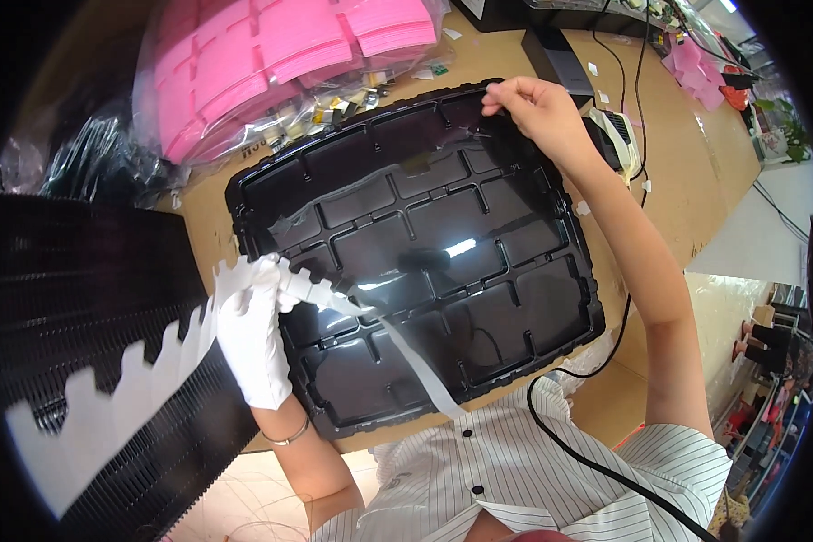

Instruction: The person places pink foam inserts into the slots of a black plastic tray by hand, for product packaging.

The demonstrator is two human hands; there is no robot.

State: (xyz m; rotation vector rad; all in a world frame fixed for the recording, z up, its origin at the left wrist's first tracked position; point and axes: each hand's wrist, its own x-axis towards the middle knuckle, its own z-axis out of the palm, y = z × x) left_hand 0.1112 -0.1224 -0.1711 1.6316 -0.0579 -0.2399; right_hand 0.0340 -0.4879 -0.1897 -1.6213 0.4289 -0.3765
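A black plastic tray [443,263] with moulded compartments lies before me, a shiny clear sheet seeming to cover part of it. My left hand [255,339], in a white glove, is closed on a long pale strip [140,375] with a notched edge, at the tray's left side. One end of the strip runs out to the lower left; the thin other end crosses the tray towards my shirt. Bare and pinched, my right hand [542,113] is at the tray's far right corner. What its fingertips hold, if anything, is too small to tell.
Tall stacks of black trays [72,298] stand at the left. Pink foam sheets [280,54] in a clear bag lie at the back left, with small parts [334,108] beside them. A dark box [556,63], a pale device [614,140] and black cables are at the back right.
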